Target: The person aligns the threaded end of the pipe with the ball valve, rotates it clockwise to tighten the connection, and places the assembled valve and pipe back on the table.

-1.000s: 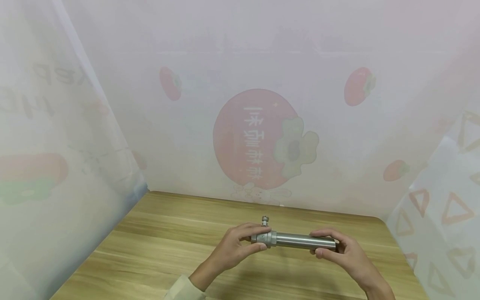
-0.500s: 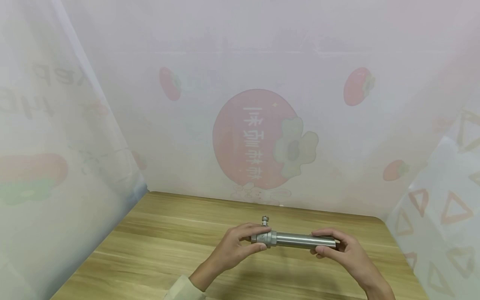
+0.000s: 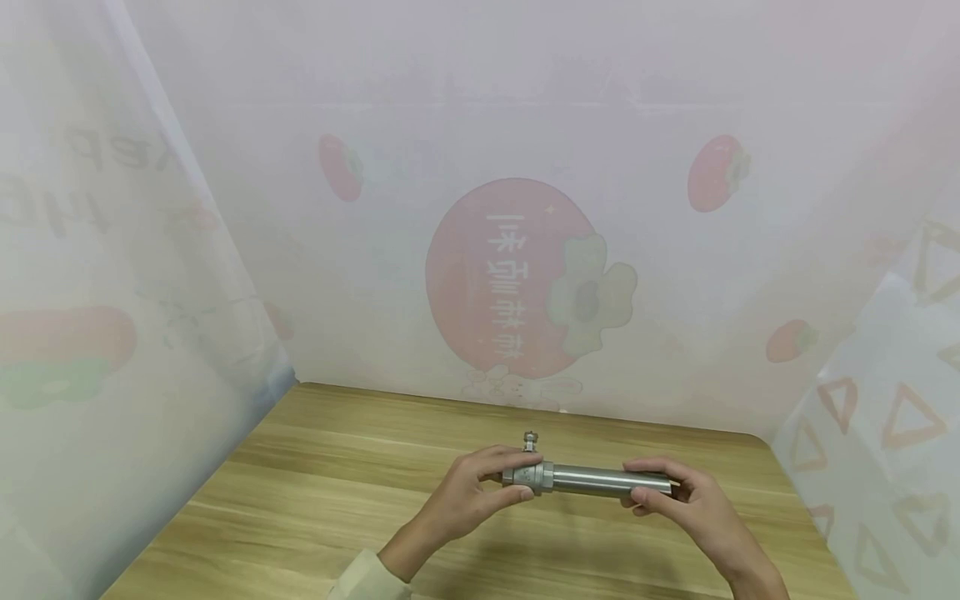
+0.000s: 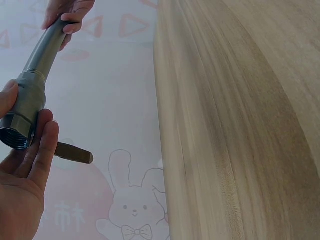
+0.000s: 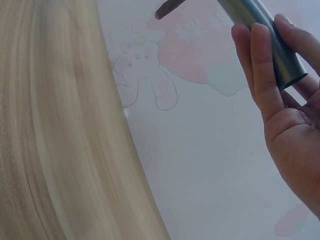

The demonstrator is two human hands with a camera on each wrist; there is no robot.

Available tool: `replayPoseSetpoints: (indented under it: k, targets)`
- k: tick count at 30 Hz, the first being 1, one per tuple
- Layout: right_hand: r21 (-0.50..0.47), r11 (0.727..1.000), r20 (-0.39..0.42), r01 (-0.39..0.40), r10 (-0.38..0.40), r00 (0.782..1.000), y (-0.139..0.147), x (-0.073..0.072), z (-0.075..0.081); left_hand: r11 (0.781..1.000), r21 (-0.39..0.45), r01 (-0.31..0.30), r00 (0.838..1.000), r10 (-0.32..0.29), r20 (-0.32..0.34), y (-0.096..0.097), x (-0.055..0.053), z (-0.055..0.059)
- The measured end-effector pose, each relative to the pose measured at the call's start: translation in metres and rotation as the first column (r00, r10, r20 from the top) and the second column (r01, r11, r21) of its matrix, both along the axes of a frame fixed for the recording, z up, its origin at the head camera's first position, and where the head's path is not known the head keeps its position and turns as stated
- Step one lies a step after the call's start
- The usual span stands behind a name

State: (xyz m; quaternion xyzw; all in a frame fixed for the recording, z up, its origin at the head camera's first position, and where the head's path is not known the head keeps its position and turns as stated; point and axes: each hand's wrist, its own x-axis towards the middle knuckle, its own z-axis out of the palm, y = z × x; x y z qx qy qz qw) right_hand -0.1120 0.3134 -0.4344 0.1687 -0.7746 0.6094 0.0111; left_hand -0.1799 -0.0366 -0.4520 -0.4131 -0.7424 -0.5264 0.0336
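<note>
Above the wooden table, my left hand [image 3: 468,493] grips a silver ball valve [image 3: 529,476] between thumb and fingers. The valve's open threaded end faces the left wrist camera, and its lever handle [image 4: 74,153] sticks out past the fingers. A smooth steel pipe [image 3: 600,480] joins the valve's other end, and the two lie in one line, roughly level. At the pipe's far end my right hand [image 3: 692,508] holds it between thumb and fingers. In the right wrist view the pipe's plain end [image 5: 290,75] sits within that hand's fingers.
The wood-grain table [image 3: 315,467] lies below both hands. White printed sheets stand around it: a back sheet [image 3: 390,275] with persimmon and rabbit drawings, a left sheet [image 3: 90,250] and a right sheet [image 3: 892,467].
The right hand's fingers have shifted very slightly on the pipe. The left hand and the valve look the same as before.
</note>
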Motion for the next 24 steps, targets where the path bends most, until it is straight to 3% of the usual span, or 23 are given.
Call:
replayPoseSetpoints:
  k: [6, 15, 24]
  targets:
    - [-0.002, 1.000, 0.004, -0.004, 0.004, 1.000, -0.0006, -0.0008, -0.0004, 1.000, -0.003, 0.001, 1.000, -0.001, -0.004, -0.0001, -0.0005, 0.0008]
    - [-0.040, 0.993, -0.049, -0.108, 0.106, 0.993, 0.0009, -0.0036, -0.0051, 1.000, 0.007, 0.004, 1.000, -0.004, -0.017, -0.0005, -0.0012, 0.0003]
    - [0.013, 0.999, 0.008, -0.039, 0.038, 0.999, 0.0016, -0.0008, -0.0024, 1.000, 0.009, -0.001, 1.000, 0.001, -0.011, 0.0000, -0.0006, -0.0019]
